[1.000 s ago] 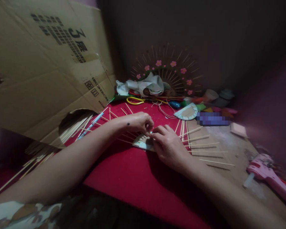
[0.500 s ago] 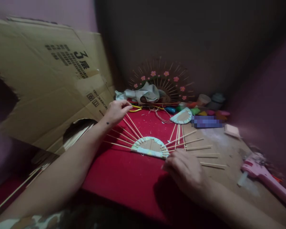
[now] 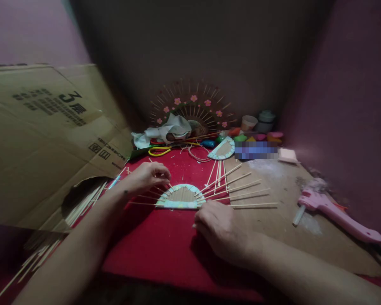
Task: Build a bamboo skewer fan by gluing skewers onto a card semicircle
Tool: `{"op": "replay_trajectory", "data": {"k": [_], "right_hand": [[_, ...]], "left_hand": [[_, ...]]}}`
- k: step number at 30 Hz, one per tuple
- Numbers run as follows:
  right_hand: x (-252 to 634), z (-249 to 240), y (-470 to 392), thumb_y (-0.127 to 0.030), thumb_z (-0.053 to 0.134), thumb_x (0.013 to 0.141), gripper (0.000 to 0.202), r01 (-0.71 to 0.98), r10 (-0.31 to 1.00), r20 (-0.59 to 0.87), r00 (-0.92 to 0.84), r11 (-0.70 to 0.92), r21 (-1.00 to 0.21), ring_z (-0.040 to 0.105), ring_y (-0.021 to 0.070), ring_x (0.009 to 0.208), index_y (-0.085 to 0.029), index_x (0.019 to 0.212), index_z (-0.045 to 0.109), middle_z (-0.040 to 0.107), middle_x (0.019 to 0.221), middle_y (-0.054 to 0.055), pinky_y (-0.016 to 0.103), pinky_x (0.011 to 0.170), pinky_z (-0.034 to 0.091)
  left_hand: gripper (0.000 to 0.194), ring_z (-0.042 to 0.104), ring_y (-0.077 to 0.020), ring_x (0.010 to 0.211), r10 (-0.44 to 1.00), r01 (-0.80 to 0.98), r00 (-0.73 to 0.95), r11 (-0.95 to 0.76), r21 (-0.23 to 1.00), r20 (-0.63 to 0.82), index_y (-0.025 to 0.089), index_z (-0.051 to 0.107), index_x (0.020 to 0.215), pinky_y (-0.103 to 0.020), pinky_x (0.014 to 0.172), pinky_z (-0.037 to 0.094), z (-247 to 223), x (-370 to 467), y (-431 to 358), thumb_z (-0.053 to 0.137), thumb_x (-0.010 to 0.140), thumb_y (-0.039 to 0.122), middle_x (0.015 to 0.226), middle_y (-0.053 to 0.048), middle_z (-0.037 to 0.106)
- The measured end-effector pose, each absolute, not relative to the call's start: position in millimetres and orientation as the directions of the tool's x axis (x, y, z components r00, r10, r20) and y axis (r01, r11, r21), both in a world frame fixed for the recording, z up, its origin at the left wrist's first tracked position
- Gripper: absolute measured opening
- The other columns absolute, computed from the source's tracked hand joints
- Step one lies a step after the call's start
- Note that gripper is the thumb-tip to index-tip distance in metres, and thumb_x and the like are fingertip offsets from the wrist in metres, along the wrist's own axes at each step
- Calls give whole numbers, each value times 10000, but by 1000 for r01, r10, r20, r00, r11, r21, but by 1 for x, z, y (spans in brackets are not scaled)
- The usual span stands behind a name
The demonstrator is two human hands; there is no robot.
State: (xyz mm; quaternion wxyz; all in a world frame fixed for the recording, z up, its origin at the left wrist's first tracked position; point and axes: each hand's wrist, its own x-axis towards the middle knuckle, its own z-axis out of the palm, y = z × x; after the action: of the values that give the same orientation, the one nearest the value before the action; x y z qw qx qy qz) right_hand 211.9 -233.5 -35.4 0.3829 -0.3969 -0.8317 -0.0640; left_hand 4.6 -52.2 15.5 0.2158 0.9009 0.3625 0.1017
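A half-round cardboard piece [image 3: 182,194] with a pale blue-green wrapped rim lies flat on the red table cover [image 3: 152,250]. Thin wooden sticks [image 3: 246,184] fan out from its left and right sides. My left hand [image 3: 149,176] is over the left-hand sticks, thumb and fingers pinched on one close to the curved rim. At the lower right corner of the half-round rests my right hand [image 3: 217,222], its fingers curled; whatever is inside them is hidden. Behind lies a second half-round piece [image 3: 224,149] with several sticks below it.
A pink glue gun [image 3: 332,212] lies on the brown board [image 3: 266,237] at right. Left stands a large cardboard sheet [image 3: 44,144] with sticks by its hole. Yellow-handled scissors [image 3: 159,151], a crumpled cloth [image 3: 171,128] and a flower-decorated stick fan [image 3: 193,99] are at the back.
My left hand has come down from the outer stick ends towards the half-round's rim. My right hand stays by the lower right corner. The view has shifted to the right.
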Motion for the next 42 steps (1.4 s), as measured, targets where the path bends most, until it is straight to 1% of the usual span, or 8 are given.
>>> {"op": "replay_trajectory", "data": {"k": [3,7,11,17,22,28,37,42], "right_hand": [[209,-39,-230,-86,436,882,192,728,614,669,-418,667,-157,553,225,829,-86,912,626,646,865,132,359,732,452],[198,-37,-219,-131,487,884,347,750,643,581,-500,656,-80,486,296,1182,10,1192,558,599,1204,221,455,1018,380],[183,-33,-200,-289,537,899,429,802,758,440,-482,584,-128,511,292,1142,-9,1225,540,593,1209,207,444,992,425],[170,-35,-181,-341,544,906,351,813,811,314,-493,558,-165,525,264,1080,-74,1130,584,611,1123,146,409,947,446],[170,-34,-180,-369,542,909,359,799,785,324,-528,588,-126,499,263,1075,-84,1125,566,613,1067,144,411,921,443],[173,-34,-176,-453,554,885,403,773,742,340,-578,631,-64,488,254,998,-106,1091,564,609,1016,120,407,922,420],[175,-30,-175,-453,492,918,448,763,746,358,-562,634,-123,493,252,995,-105,1196,543,618,1026,105,393,916,428],[177,-34,-177,-454,527,896,601,760,741,417,-526,630,-161,475,267,1094,-107,1370,400,563,1190,138,415,942,427]], "left_hand": [[172,573,-131,699,665,613,747,-679,404,-15,189,708,716,-227,665,440,10,8,-53,606,757,322,759,-24,621],[178,564,-125,703,651,608,758,-675,418,-51,197,708,721,-218,661,441,2,9,-47,594,772,324,772,-16,583],[202,557,-129,730,628,583,776,-682,441,-56,181,688,715,-222,683,436,-2,9,-46,569,788,327,790,-18,570],[215,527,-132,745,577,541,816,-742,395,-35,168,661,684,-231,702,411,0,12,-49,520,803,278,790,-23,560],[249,505,-130,722,562,529,827,-776,345,-2,159,648,674,-227,660,387,0,11,-51,483,826,267,773,-27,542],[212,509,-122,703,579,518,815,-752,409,32,156,643,662,-223,653,396,-5,9,-52,501,799,233,780,-26,541],[197,511,-123,710,599,542,800,-746,388,33,163,644,658,-224,663,408,-7,9,-50,522,786,250,789,-19,556],[150,561,-140,785,599,531,800,-722,443,17,181,682,733,-232,724,439,-1,8,-54,548,764,241,831,-27,601]]}}
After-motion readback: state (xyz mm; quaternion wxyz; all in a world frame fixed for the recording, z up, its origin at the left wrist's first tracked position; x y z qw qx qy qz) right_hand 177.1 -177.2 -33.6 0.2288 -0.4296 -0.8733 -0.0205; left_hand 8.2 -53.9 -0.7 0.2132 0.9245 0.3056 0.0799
